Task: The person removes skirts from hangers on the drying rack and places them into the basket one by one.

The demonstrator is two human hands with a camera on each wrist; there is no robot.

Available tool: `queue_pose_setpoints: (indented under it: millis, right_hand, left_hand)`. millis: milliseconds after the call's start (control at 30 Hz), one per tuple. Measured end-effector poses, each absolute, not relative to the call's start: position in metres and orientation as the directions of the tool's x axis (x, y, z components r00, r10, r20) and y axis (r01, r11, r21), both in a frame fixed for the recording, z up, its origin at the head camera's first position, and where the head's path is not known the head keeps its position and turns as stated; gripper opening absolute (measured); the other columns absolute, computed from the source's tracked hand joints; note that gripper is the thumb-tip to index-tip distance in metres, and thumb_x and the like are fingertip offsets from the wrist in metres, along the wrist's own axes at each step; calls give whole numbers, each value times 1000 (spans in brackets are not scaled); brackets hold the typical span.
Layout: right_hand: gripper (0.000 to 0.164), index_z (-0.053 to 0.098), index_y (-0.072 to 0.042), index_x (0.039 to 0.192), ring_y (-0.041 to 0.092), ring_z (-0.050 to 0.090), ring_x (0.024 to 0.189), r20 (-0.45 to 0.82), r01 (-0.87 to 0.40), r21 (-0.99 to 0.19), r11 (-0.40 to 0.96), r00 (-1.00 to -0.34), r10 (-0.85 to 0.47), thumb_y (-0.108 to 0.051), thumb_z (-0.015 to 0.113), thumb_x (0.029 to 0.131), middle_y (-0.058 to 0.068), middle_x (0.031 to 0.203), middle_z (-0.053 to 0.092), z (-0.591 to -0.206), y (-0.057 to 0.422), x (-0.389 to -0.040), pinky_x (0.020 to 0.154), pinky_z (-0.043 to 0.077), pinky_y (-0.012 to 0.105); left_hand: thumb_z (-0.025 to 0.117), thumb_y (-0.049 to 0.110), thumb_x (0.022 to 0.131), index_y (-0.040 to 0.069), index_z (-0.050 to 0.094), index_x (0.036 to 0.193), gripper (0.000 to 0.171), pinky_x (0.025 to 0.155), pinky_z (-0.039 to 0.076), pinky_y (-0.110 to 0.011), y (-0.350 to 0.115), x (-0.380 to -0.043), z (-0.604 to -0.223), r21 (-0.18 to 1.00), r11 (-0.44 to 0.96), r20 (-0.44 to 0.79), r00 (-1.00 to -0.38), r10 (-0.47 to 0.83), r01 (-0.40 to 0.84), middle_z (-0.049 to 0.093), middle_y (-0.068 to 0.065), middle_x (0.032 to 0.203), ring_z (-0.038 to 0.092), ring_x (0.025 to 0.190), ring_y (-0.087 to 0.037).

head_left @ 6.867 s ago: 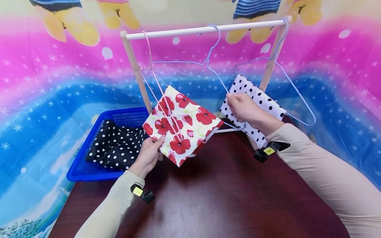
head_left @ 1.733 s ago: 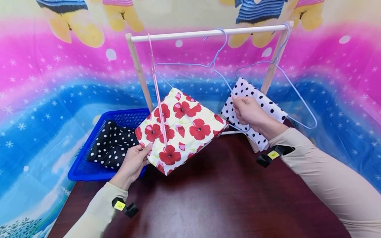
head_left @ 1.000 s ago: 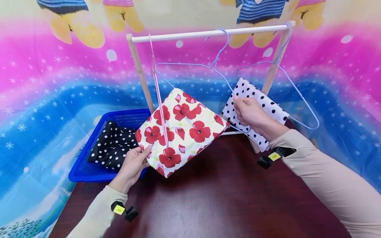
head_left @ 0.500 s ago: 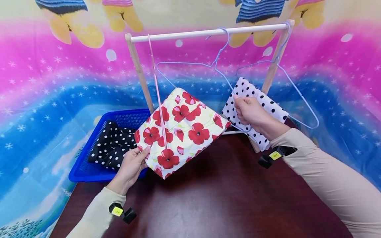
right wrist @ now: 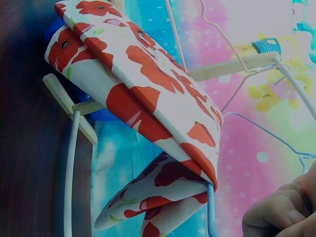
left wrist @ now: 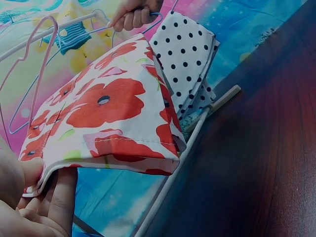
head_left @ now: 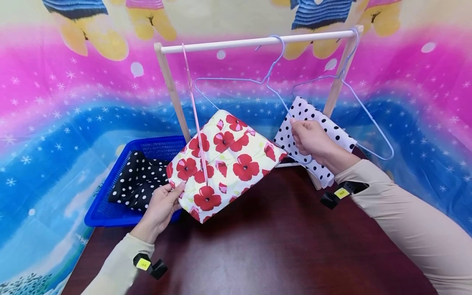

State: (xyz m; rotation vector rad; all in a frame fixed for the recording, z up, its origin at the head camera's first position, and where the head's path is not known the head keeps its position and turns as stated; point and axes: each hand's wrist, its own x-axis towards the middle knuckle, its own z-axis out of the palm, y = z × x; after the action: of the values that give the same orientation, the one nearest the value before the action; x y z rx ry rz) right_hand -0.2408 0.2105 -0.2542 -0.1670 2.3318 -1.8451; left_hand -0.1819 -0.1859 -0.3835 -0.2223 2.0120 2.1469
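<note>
My left hand (head_left: pixel 160 207) pinches the lower left edge of a folded cream cloth with red flowers (head_left: pixel 245 166), thumb on top and fingers beneath, as the left wrist view shows. The cloth hangs tilted over the lower bar of a blue wire hanger (head_left: pixel 272 65) hooked on the rail. My right hand (head_left: pixel 311 137) grips that hanger's right side, fingers curled round the wire. A pink hanger (head_left: pixel 194 108), seen nearly edge-on, hangs in front of the cloth. In the right wrist view, the cloth's layers (right wrist: pixel 143 94) drape to both sides of the blue bar.
The wooden rack's white rail (head_left: pixel 228 40) spans the back. At its right a white cloth with black dots (head_left: pixel 332 129) hangs on another blue hanger (head_left: pixel 368 110). A blue basket (head_left: pixel 97 215) at left holds a black cloth with white dots (head_left: pixel 138 180). The table (head_left: pixel 258 246) is dark red-brown.
Since the earliest frame, my left hand has drawn the flowered cloth left and down, spreading it wider, and the pink hanger has turned edge-on. Over the last second it has shifted only slightly.
</note>
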Motion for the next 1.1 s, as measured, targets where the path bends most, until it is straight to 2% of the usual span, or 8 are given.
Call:
queue_pose_setpoints:
  millis: [300,567,1100]
  right_hand:
    - [55,35,-17,61,7,21,40,-52,11,-972,235,-984,-171,-43,35,109,-8,50,28,-256,211,-242,42,16,26]
    - [54,36,-17,62,6,23,40,-54,16,-972,234,-987,-154,-43,36,109,-8,50,30,-257,210,-241,42,19,23]
    - [52,37,-16,65,6,24,41,-61,29,-977,213,-987,-148,-43,34,110,-8,50,29,-257,209,-239,40,20,23]
  left_hand:
    - [53,32,105,-6,41,146,57,80,60,-19,-189,-178,-380,971,-53,-232,-972,31,-233,73,12,98,72,86,-3]
    - [51,29,106,-8,41,144,53,76,60,-18,-191,-175,-380,969,-65,-236,-971,29,-238,73,13,90,71,83,-2]
    - [53,30,106,-9,43,142,54,77,60,-19,-191,-173,-387,970,-71,-230,-973,28,-231,74,13,90,72,83,-3]
